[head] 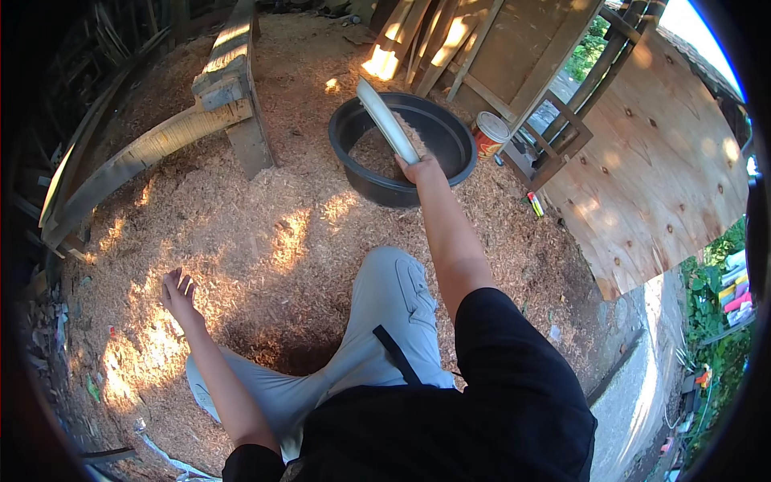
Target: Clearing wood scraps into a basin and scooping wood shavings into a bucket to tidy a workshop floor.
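Note:
My right hand (417, 167) grips the near end of a pale, shallow scoop-like piece (388, 123), whose exact kind I cannot tell. It is tilted over a round black plastic basin (464, 144), and its far end extends past the rim. Wood shavings (376, 150) lie inside the basin, and more show along the right side of the pale piece. Over the shavings-covered ground to the left, my left hand (178, 294) hangs with its fingers apart, holding nothing.
Wood shavings (241, 211) cover the ground. A red can (491, 135) with a pale lid stands right of the basin, near a small yellow-green object (535, 204). A wooden bench-like frame (162, 135) is at left; a plywood sheet (656, 162) leans at right.

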Action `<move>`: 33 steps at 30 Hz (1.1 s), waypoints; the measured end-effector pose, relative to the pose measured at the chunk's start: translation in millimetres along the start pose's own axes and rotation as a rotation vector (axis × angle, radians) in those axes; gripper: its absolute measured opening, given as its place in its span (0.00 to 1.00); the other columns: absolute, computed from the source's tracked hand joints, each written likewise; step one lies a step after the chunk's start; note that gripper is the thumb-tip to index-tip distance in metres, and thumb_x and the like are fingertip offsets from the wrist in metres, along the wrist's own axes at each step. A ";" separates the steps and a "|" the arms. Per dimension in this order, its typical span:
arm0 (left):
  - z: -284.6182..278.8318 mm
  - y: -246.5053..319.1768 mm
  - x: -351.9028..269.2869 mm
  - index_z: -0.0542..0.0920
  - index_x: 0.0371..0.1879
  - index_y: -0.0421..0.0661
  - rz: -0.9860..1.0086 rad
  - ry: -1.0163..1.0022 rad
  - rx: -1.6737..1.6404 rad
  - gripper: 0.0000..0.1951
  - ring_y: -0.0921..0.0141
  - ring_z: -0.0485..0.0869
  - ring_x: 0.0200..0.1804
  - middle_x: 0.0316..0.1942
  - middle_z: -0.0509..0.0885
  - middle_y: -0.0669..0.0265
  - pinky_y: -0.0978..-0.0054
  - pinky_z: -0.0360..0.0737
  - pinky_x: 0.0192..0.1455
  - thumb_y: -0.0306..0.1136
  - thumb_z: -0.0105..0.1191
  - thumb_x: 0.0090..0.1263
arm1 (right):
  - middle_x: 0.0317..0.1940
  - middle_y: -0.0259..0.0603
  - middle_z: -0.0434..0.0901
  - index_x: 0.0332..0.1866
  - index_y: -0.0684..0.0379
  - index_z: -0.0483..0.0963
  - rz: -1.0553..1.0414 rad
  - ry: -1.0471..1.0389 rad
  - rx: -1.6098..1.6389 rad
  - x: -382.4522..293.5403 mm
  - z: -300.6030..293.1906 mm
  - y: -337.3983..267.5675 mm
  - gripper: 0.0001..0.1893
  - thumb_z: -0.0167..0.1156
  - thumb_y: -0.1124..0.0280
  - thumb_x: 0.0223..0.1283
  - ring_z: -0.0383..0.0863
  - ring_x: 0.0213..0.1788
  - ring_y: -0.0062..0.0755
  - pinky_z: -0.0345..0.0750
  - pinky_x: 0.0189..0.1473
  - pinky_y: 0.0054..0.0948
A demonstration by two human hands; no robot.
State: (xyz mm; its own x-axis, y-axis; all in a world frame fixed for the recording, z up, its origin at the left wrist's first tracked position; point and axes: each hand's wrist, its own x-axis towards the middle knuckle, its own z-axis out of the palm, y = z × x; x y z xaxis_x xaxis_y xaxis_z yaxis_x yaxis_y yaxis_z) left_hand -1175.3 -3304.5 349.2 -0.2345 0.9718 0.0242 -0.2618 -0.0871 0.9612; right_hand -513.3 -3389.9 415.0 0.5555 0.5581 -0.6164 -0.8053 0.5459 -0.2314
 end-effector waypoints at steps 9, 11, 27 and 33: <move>-4.9 4.6 -29.9 0.75 0.62 0.42 -0.042 0.038 -0.015 0.31 0.64 0.80 0.60 0.61 0.80 0.59 0.66 0.77 0.62 0.60 0.49 0.78 | 0.61 0.52 0.79 0.59 0.56 0.80 0.152 -0.102 -0.003 15.8 -5.7 -15.3 0.18 0.51 0.59 0.76 0.79 0.61 0.61 0.83 0.57 0.58; -4.9 -3.4 -27.6 0.74 0.63 0.42 -0.062 0.004 -0.023 0.32 0.63 0.79 0.62 0.62 0.80 0.57 0.65 0.76 0.63 0.60 0.49 0.78 | 0.63 0.52 0.78 0.62 0.55 0.78 0.219 -0.112 0.017 8.2 -3.4 -17.6 0.19 0.47 0.58 0.79 0.78 0.63 0.59 0.82 0.59 0.59; -8.4 -65.4 -3.9 0.72 0.67 0.41 -0.332 -0.004 0.014 0.37 0.63 0.81 0.58 0.65 0.80 0.58 0.63 0.76 0.58 0.64 0.47 0.76 | 0.57 0.59 0.75 0.57 0.64 0.80 0.296 -0.146 0.194 -9.0 -4.2 15.4 0.20 0.54 0.61 0.70 0.79 0.59 0.59 0.88 0.52 0.52; -4.0 -68.7 2.1 0.71 0.70 0.42 -0.346 -0.028 -0.077 0.39 0.63 0.80 0.59 0.66 0.79 0.58 0.65 0.75 0.57 0.66 0.47 0.75 | 0.67 0.46 0.76 0.63 0.62 0.77 0.236 -0.111 0.159 -33.8 13.6 5.9 0.22 0.44 0.58 0.79 0.76 0.67 0.51 0.80 0.63 0.52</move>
State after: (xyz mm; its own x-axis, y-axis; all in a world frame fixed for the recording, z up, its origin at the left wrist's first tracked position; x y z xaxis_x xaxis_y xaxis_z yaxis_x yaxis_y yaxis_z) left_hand -1161.6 -3297.4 282.1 -0.0947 0.9522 -0.2906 -0.3909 0.2329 0.8905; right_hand -534.0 -3397.0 444.7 0.3833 0.7415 -0.5507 -0.8770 0.4792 0.0348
